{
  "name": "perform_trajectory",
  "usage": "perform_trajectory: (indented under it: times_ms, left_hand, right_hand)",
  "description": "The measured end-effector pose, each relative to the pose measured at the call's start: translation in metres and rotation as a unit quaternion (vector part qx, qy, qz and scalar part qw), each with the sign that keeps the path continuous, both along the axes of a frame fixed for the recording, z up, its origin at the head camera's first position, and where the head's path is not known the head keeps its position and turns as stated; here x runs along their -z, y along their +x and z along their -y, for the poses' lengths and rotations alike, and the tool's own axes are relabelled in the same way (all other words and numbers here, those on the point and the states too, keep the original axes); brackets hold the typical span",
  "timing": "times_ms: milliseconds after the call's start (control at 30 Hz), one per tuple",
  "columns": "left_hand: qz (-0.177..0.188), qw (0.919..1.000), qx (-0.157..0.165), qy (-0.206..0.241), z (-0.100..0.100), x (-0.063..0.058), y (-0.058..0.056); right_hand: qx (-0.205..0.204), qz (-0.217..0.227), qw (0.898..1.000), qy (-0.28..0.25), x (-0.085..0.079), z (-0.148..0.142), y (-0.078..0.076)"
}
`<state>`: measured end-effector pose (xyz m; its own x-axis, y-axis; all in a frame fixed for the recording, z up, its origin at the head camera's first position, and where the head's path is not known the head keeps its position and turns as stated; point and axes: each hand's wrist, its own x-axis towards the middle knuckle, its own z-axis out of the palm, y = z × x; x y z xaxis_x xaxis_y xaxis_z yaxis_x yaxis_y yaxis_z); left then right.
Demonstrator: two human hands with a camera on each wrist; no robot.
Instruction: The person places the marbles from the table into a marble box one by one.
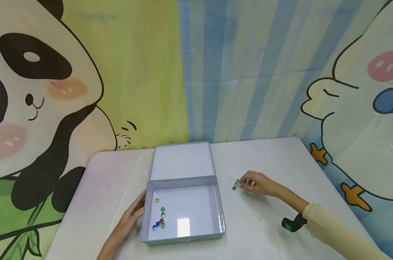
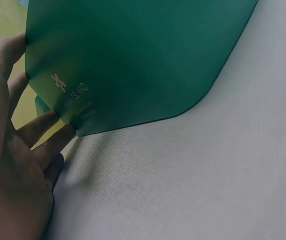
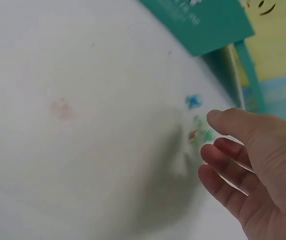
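My two hands at work over a white bench. My left hand lies at the left side of a green tin box; its fingers, extended and slightly apart, rest against the outer wall near a corner, as the left wrist view details. The hinged lid is laid back behind the box, white inside face up. Within the box, in its left part, sit a yellow-green marble, two green marbles in a short file, and a cluster nearer me: a red marble, two blue marbles and a further green one. To the right of the box, on the bench, my right hand reaches over a small group of loose marbles, green and blue among them. Its fingers are bent loosely, thumb and fingertips apart, clamped on nothing visible; whether a tip touches glass I cannot tell. Background: a curtain with a printed panda.
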<state>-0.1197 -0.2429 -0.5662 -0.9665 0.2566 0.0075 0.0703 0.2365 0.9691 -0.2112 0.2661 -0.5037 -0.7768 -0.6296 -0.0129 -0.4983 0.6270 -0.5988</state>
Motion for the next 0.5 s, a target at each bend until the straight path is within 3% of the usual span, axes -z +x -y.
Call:
perform_trajectory:
  times_ms: [233,500]
  left_hand:
    - [-0.01,0.9999,0.005,-0.002,0.001,0.0,-0.001]
    - [0.014,0.9998,-0.009,-0.008,0.0,-0.002,0.001]
  right_hand:
    - [0.018,-0.034,0.999,-0.018,0.029,-0.007,-0.004]
    - [0.046,-0.033,0.998,-0.021,0.038,-0.004,-0.005]
